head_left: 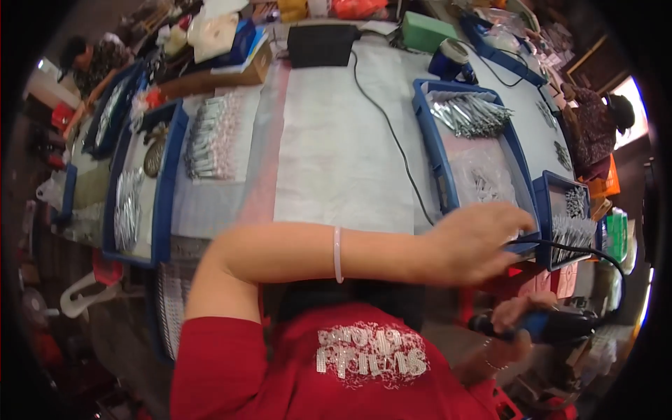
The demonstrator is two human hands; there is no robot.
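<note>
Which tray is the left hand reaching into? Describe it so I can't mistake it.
On the white-covered table, look at its right side, where the left hand crosses over. It touches the long blue tray holding clear bags of metal parts; its neighbour further right is shorter.

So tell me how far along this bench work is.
Looks done: bagged metal parts lie in rows on the white mat. In hand: right hand grips a blue-black corded tool; left hand reaches the blue tray. Left: loose parts piled in it.
</note>
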